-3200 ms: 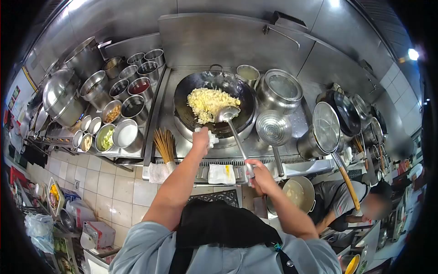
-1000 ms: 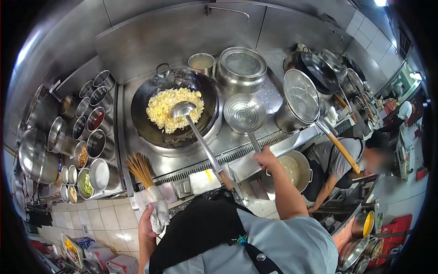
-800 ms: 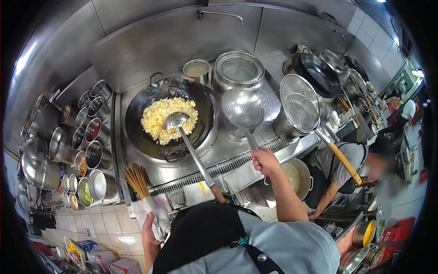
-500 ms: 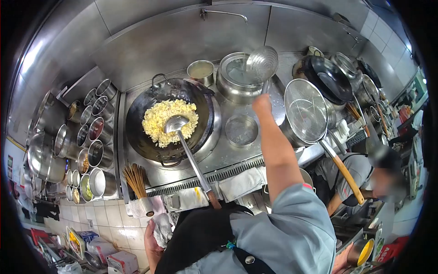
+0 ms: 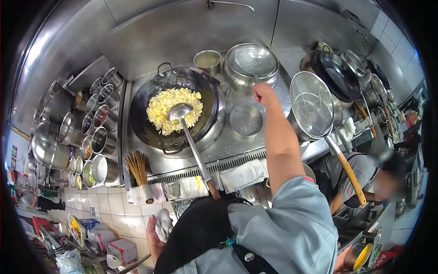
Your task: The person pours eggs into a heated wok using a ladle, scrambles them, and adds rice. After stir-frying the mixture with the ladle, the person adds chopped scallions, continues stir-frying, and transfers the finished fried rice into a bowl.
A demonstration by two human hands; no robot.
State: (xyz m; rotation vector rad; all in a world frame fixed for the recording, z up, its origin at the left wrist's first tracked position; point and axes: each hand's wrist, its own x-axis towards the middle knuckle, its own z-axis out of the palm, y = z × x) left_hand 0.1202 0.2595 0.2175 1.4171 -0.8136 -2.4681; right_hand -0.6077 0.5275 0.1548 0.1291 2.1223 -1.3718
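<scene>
Reaching forward, my right hand (image 5: 263,93) is closed round the handle of a perforated skimmer (image 5: 252,60). The skimmer's round head lies over the mouth of a steel pot (image 5: 237,78), where a thin stream of water falls from the tap (image 5: 235,5). Low by my side, my left hand (image 5: 153,234) grips a crumpled white cloth (image 5: 163,225). Egg-coloured fried rice (image 5: 162,107) is heaped in a black wok (image 5: 141,132). A steel ladle (image 5: 180,111) rests in the rice, its handle leaning over the stove's front edge, with neither hand on it.
A long-handled wire strainer (image 5: 312,102) sits to the right. A bamboo brush (image 5: 137,164) stands at the front left, near folded towels (image 5: 244,174). Several steel containers (image 5: 98,171) line the left side. A co-worker (image 5: 356,173) bends at the right.
The skimmer has gone from raised beside the pot down onto the pot's mouth, with my right hand still on its handle. The view has shifted slightly. My left hand still holds the cloth.
</scene>
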